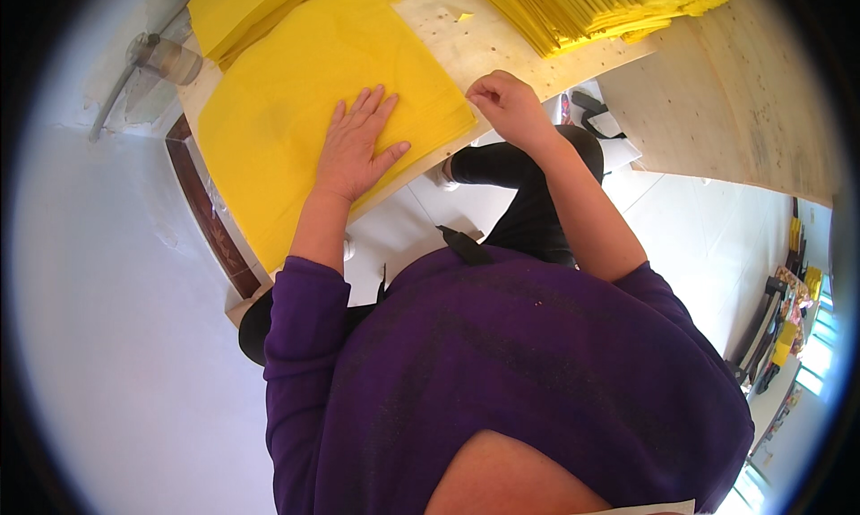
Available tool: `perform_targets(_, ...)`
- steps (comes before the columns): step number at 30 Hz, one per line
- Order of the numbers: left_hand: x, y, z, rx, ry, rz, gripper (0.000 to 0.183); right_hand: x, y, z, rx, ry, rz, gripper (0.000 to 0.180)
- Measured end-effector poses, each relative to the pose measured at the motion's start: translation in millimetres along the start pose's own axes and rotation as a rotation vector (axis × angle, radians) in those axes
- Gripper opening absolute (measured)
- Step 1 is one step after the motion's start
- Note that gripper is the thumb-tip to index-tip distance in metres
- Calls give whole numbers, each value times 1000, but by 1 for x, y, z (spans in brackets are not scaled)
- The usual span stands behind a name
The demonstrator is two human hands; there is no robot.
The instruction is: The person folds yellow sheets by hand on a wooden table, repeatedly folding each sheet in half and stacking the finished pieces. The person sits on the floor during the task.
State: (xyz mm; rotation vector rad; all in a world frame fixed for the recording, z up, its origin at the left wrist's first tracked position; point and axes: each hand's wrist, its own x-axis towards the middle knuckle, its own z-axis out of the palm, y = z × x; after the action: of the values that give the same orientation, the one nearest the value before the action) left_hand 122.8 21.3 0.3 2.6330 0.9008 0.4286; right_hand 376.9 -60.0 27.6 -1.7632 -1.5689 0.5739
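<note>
A large stack of flat yellow sheets, of paper or thin cloth, lies on the plywood tabletop in front of me. My left hand rests flat on the top sheet, palm down, fingers spread. At the right corner of the sheets is my right hand, its fingers curled and thumb against the fingertips. Those fingertips are beside the sheets' edge; whether they pinch a sheet corner I cannot tell.
Folded yellow bundles lie at the back right, and more yellow sheets at the back left. A small yellow scrap sits between them. A clear plastic container is by the left wall. Another plywood board extends right.
</note>
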Motion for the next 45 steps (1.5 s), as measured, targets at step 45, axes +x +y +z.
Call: perform_targets(45,-1,-6,-1,-167,52,9,58,27,-25,9,64,-25,-64,13)
